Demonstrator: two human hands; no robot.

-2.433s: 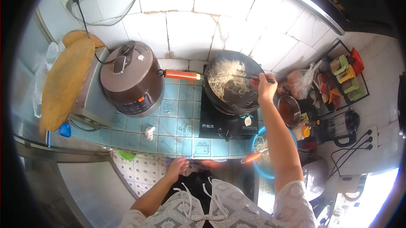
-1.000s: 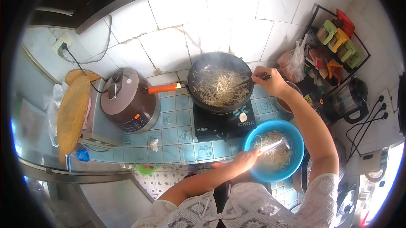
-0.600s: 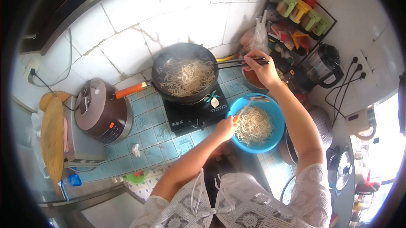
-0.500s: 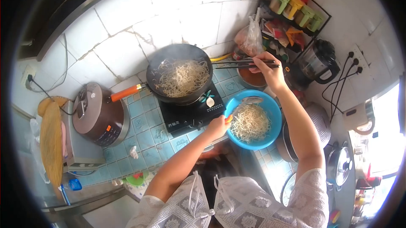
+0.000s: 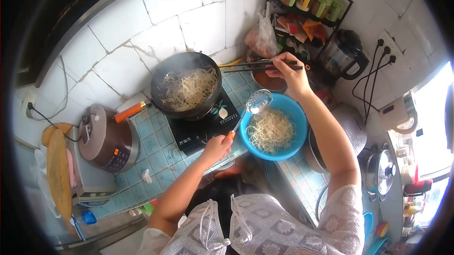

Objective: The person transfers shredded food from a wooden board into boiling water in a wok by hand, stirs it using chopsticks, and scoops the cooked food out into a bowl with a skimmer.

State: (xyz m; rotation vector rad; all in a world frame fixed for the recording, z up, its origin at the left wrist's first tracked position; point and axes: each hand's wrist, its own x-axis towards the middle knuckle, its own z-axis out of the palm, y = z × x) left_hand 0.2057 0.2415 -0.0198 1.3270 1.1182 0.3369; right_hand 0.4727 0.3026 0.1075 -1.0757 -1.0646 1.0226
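My left hand (image 5: 218, 148) is closed on the orange-tipped handle of a metal slotted spoon (image 5: 259, 101). The spoon's round, perforated head is over the upper left rim of a blue basin (image 5: 301, 126). Pale thin strands (image 5: 271, 131), noodles or bean sprouts, lie in that basin. My right hand (image 5: 288, 68) grips dark chopsticks (image 5: 250, 65), whose tips point left toward the wok's right edge. Similar strands (image 5: 191, 88) fill the dark wok (image 5: 159, 73), which steams on a black cooktop (image 5: 189, 136). Nothing is pinched between the chopstick tips.
Left of the wok's orange handle (image 5: 130, 112) stands a brown electric cooker (image 5: 106, 141). A bowl of reddish-brown contents (image 5: 269, 82) sits behind the basin. To the right are a blender (image 5: 343, 56), a large pot (image 5: 347, 125) and a spice rack (image 5: 312, 2).
The slotted spoon has shifted left from inside the basin to over its rim, and my left hand has drawn back left. My right hand holds the chopsticks much as before. The view has shifted slightly.
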